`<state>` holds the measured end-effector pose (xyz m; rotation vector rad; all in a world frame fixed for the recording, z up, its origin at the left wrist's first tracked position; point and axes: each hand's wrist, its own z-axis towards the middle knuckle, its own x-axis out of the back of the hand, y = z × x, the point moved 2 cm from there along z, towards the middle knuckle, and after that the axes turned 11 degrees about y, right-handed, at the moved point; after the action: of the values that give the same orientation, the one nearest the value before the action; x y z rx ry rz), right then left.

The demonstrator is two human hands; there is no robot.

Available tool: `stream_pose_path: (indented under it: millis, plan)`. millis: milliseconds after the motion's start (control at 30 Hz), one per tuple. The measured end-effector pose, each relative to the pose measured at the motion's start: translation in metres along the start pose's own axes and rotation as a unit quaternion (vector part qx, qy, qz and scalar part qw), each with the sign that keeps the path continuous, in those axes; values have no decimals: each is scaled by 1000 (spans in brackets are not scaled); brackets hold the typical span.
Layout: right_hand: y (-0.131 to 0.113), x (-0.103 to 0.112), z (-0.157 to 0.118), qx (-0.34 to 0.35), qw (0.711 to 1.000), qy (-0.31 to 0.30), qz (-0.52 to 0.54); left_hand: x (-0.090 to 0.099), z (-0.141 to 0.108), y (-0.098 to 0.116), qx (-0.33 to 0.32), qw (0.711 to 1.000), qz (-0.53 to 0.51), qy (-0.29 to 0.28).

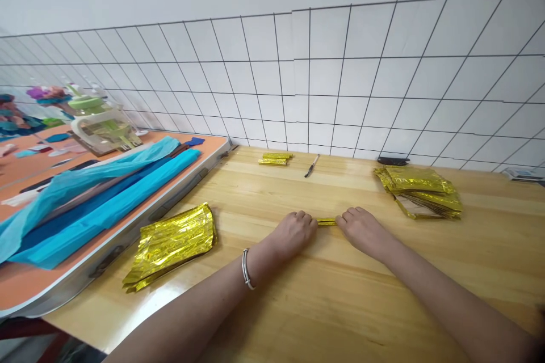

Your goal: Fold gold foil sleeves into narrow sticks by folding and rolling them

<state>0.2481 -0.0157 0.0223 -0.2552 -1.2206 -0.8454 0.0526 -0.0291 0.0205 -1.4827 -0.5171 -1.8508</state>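
Note:
A narrow folded strip of gold foil lies level on the wooden table between my hands. My left hand, with a silver bangle at the wrist, is closed on the strip's left end. At its right end my right hand is closed on it too. The fingers hide both ends. Crinkled gold foil sheets lie to the left of my left arm. Beyond my right hand, a fanned stack of gold foil pieces rests on the table. Small folded gold strips sit near the wall.
A pen and a black object lie toward the tiled wall. At the left, an orange board with a raised metal edge holds blue paper and a clear green-lidded container.

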Motion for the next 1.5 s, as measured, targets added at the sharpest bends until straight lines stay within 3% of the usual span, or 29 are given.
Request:
stream_pose_path:
  millis: [133,367,767,1067,1267,1367,1500]
  plan:
    - [-1,1,-5,-4,1000,4,-9,3,-2,-1,29,999,-8,34]
    - [-3,-1,-2,-4,999,20,33,10,7,2,-35,998,-47,29]
    - [-11,-10,3,-18,1000,17,10,-7,18,-3,12,997,-55,59]
    - [5,-24,0,-189,969,69,142,-23,21,-19,148,966,-178,115]
    - [10,-30,3,-266,947,55,173,-28,22,-28,236,950,-184,84]
    - [10,-29,2,-287,944,49,157,-28,22,-33,226,950,-205,66]
    - [10,-28,-3,-263,946,60,178,-24,19,-37,152,953,-256,56]
